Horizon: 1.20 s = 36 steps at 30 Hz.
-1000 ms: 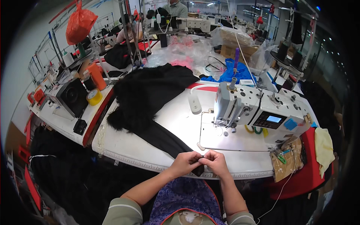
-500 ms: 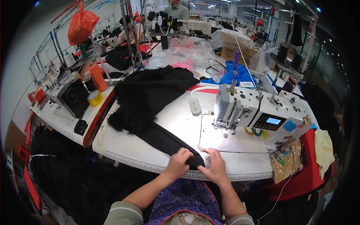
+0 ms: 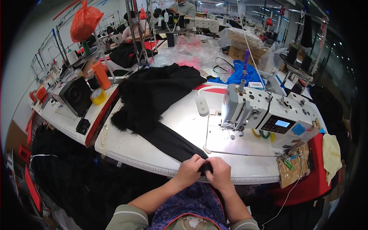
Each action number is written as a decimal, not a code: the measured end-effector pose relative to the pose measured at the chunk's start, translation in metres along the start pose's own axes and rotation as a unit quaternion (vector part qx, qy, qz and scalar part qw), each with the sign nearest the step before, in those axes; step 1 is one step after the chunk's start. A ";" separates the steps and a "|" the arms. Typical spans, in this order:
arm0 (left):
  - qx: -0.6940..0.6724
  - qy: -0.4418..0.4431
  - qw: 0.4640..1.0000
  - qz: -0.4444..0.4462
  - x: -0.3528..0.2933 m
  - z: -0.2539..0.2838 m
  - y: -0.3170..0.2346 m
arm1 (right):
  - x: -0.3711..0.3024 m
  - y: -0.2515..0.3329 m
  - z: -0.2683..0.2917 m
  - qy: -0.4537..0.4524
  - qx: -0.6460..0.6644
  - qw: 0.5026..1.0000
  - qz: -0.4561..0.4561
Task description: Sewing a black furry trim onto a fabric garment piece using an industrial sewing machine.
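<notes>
A black garment with furry trim (image 3: 165, 88) lies across the white sewing table, and its long narrow sleeve runs down to the table's front edge. At the sleeve's end my left hand (image 3: 189, 171) grips the black cloth with bent fingers. Close against it, my right hand (image 3: 219, 172) pinches the same end from the other side. The cloth is bunched between both hands, and the fingertips are partly hidden. To the right of the hands stands a white sewing machine (image 3: 257, 113) with a small lit screen, its lamp shining on the needle area.
A measuring tape (image 3: 142, 165) runs along the front edge. Left are a yellow tape roll (image 3: 98, 96) and a black box (image 3: 74, 96). Clear plastic (image 3: 180, 51) and a blue bag (image 3: 243, 73) lie behind. Snips (image 3: 286, 164) rest at right. Other people sit farther back.
My right hand has closed in beside my left, and the left has shifted slightly right. The sleeve end, earlier flat between them, is now gathered up in the fingers.
</notes>
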<state>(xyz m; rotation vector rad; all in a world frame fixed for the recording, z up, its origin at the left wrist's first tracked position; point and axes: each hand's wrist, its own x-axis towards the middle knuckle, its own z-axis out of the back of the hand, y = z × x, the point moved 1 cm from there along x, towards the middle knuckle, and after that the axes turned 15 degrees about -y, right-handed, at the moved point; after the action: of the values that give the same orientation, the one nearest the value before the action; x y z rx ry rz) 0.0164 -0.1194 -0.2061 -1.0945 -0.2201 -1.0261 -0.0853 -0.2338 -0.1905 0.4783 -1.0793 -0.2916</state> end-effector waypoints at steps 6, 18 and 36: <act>0.101 -0.067 0.992 0.029 0.014 0.019 0.016 | -0.019 -0.052 0.008 0.003 -0.010 0.965 -0.263; 0.070 -0.068 0.995 0.012 0.007 0.013 0.014 | -0.024 -0.041 0.000 -0.027 -0.005 0.976 -0.216; 0.065 -0.110 0.992 -0.016 0.000 0.064 0.072 | -0.026 -0.077 0.007 0.018 0.139 0.908 -0.394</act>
<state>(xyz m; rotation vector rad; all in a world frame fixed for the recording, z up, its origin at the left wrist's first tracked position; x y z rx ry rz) 0.0924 -0.0621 -0.2206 -1.0870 -0.4766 -0.9051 -0.1032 -0.2901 -0.2471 1.1735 -0.8474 -0.8422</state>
